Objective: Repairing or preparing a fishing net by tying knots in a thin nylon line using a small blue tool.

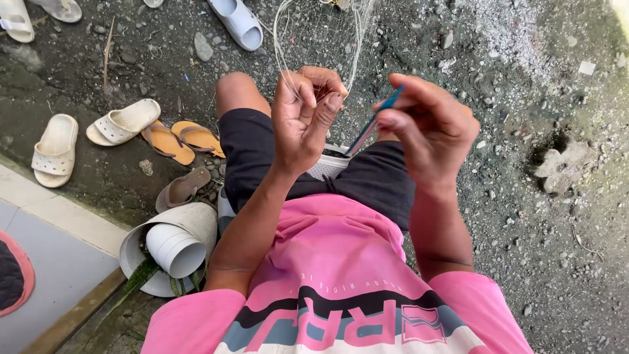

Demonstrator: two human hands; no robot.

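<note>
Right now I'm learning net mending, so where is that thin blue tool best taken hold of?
Probably the upper end of the blue tool, pinched from the right as the right hand does; its slim shaft slants down-left, leaving the lower tip free near the net strands.

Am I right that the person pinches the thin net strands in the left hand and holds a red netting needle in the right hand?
Not quite: the netting needle in the right hand is blue, not red, as the head view shows. The left hand does pinch the thin net strands.
</note>
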